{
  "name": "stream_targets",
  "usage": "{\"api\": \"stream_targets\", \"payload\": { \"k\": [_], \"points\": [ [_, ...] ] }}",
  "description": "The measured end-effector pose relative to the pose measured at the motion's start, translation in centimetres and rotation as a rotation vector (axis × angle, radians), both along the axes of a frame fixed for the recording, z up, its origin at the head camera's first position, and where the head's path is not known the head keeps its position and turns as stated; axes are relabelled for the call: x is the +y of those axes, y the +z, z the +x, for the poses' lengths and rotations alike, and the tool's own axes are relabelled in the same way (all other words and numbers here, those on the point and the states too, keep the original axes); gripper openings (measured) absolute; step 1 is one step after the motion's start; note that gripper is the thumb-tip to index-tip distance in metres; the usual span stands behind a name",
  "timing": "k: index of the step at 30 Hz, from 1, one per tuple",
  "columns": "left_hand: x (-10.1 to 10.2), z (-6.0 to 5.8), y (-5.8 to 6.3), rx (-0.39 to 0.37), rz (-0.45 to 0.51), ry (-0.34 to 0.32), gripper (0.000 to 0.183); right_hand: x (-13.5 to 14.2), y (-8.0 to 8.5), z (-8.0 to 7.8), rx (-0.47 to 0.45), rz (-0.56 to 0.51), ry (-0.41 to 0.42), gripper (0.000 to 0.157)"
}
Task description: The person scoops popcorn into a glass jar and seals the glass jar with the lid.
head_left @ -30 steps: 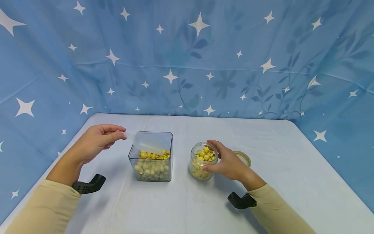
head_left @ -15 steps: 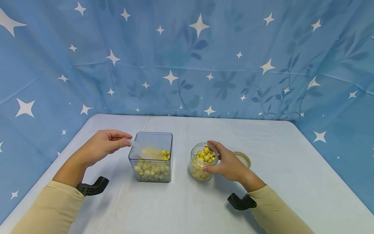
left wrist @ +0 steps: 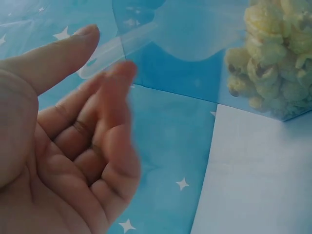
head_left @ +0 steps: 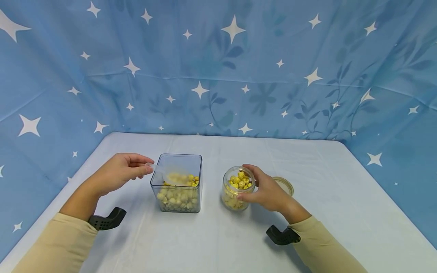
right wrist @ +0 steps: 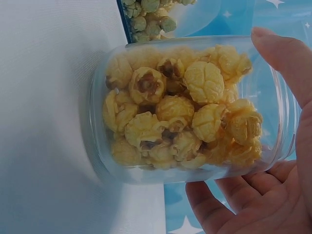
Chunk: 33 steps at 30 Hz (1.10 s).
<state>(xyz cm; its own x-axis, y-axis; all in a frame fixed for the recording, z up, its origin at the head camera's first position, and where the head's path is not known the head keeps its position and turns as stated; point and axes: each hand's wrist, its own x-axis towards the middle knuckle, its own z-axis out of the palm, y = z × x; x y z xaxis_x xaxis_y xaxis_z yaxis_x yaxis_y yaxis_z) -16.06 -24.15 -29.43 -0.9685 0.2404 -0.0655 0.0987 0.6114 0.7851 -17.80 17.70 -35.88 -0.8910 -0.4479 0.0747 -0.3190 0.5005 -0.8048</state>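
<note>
My left hand (head_left: 116, 173) pinches the handle of a translucent plastic scoop (left wrist: 190, 34) between thumb and fingers. The scoop's bowl reaches over the rim into a clear square container (head_left: 187, 162), where yellow popcorn (head_left: 177, 197) fills the lower part. Popcorn colour shows through the bowl, and its tip is blurred. My right hand (head_left: 268, 191) grips a round glass jar (right wrist: 100, 146), thumb on one side and fingers on the other. Upright on the table, the jar holds popcorn (right wrist: 175, 112) up to near its mouth.
A gold-rimmed round lid (head_left: 285, 185) lies behind my right hand, partly covered by it. Everything stands on a white-covered table (head_left: 218, 242). A blue star-patterned curtain (head_left: 218, 76) hangs behind the far edge and along both sides.
My left hand has moved right and slightly nearer, bringing the scoop lower into the container's popcorn, then drawn back a little. The right hand and jar have stayed put.
</note>
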Motion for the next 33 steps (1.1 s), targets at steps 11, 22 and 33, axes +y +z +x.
{"api": "stream_targets", "payload": {
  "k": [11,22,33],
  "points": [
    [0.6,1.0,1.3,0.128,0.003,0.033,0.051,0.0,-0.2,0.2,-0.012,-0.006,-0.011,0.093],
    [4.6,2.7,2.3,0.238,0.236,-0.043,0.048,0.3,-0.1,0.4,-0.019,-0.020,-0.004,0.094],
    [10.0,3.0,1.2,0.224,0.389,-0.127,0.050,1.9,0.4,1.5,0.100,0.008,-0.064,0.078]
  ]
}}
